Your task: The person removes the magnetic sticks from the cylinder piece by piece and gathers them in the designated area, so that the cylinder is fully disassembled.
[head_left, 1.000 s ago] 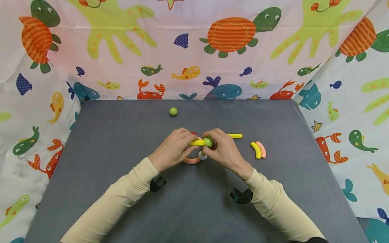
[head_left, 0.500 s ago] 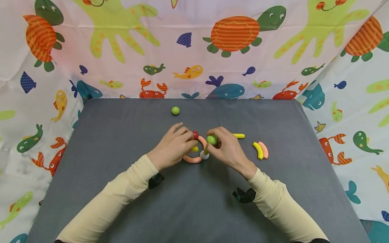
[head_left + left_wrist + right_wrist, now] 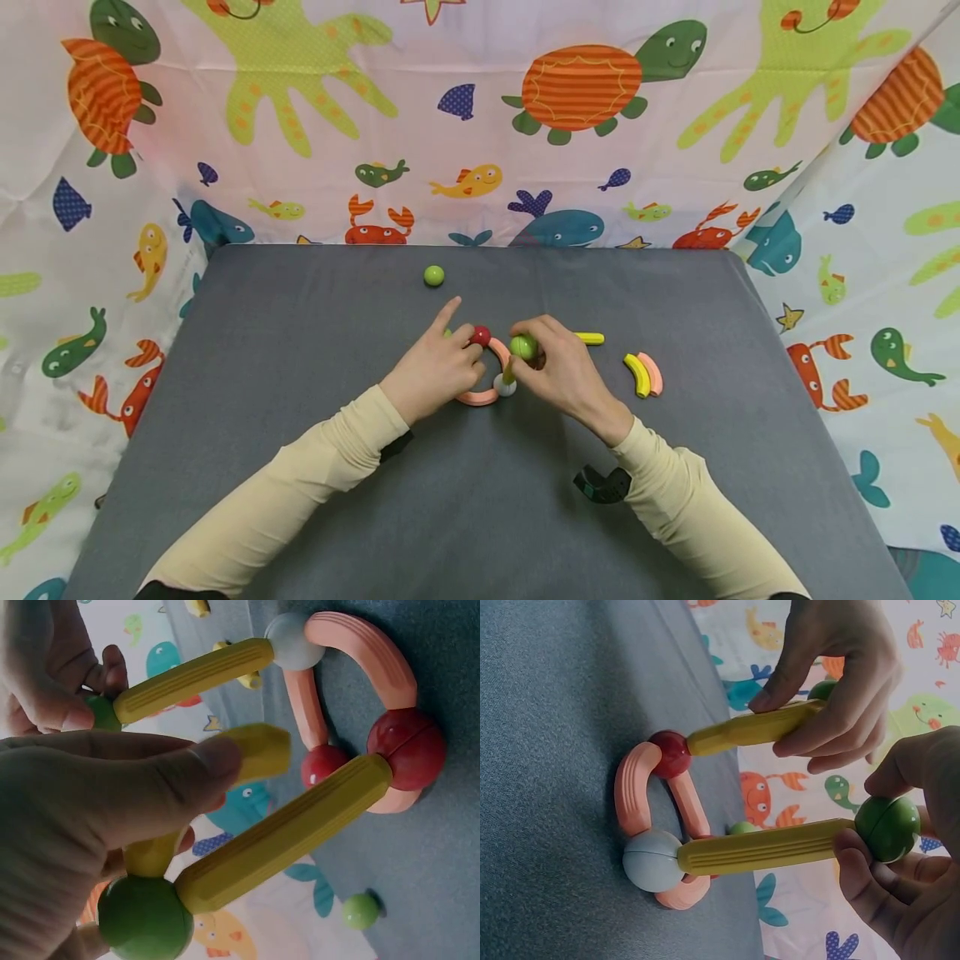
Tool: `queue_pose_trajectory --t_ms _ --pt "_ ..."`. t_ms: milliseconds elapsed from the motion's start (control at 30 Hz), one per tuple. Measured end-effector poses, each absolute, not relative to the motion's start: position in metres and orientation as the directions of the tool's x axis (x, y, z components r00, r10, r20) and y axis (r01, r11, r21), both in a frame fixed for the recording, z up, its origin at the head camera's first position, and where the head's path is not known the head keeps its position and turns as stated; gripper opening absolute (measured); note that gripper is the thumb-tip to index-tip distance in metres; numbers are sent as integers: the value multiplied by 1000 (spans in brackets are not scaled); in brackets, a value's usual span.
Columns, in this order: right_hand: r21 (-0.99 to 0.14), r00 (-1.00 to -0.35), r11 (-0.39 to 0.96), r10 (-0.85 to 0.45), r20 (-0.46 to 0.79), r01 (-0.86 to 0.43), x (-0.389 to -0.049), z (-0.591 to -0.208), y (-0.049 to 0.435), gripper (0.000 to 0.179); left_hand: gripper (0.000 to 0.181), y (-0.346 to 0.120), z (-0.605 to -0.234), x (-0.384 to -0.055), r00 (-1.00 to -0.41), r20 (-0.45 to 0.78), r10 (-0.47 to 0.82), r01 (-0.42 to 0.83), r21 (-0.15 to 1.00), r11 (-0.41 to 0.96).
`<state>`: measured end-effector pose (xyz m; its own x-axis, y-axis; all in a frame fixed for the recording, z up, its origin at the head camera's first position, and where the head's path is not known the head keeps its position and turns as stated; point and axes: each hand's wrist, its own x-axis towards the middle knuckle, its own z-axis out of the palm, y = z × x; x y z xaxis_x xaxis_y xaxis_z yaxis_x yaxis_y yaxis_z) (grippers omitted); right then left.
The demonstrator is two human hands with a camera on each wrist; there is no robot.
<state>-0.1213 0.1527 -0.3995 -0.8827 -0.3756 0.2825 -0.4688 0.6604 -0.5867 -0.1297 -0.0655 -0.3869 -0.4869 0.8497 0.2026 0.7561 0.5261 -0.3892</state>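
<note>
A ring of curved pink sticks [image 3: 367, 645], joined by red balls [image 3: 409, 750] and a white ball [image 3: 654, 859], lies on the grey table. Two ribbed yellow sticks rise from it, each topped by a green ball. My right hand [image 3: 562, 367] pinches the green ball [image 3: 887, 829] on the stick [image 3: 765, 850] above the white ball. Between thumb and fingers, my left hand [image 3: 435, 367] grips a short curved yellow stick [image 3: 259, 750]. That stick's lower end meets the other green ball [image 3: 146, 919], and its far end points free towards the right hand.
A loose green ball [image 3: 433, 276] lies farther back on the table. A straight yellow stick [image 3: 590, 338] lies beyond the right hand, with a curved yellow stick [image 3: 637, 375] and a curved pink one [image 3: 652, 374] to its right. Patterned cloth [image 3: 300, 208] hangs behind the table.
The curved yellow stick's free end was at the right hand's green ball; the left hand has drawn it away leftward and turned, index finger now stretched out. The right hand keeps its hold.
</note>
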Motion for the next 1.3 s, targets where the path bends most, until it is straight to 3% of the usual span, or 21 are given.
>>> queue_pose_trajectory --t_ms 600,900,1000,1100,1200,1300 --pt "-583 -876 655 -391 283 -481 -121 -400 153 27 13 -69 -389 -129 -489 164 857 764 -393 512" --pt "-590 -878 652 -390 278 -476 -120 -401 155 29 33 -73 -387 -128 -490 271 829 782 -284 555" --pt "-594 -878 649 -391 274 -475 -120 -401 156 32 34 -69 -385 -114 -539 428 726 773 -92 628" --pt "-597 -878 647 -385 282 -475 -120 -401 156 35 18 -56 -389 -95 -662 499 559 735 286 615" --pt "-590 -876 648 -384 292 -481 -121 -401 155 37 11 -42 -404 -83 -830 373 416 555 633 540" --pt "-581 -881 663 -379 284 -472 -119 -401 153 40 19 -30 -425 -85 -923 172 345 346 764 545"
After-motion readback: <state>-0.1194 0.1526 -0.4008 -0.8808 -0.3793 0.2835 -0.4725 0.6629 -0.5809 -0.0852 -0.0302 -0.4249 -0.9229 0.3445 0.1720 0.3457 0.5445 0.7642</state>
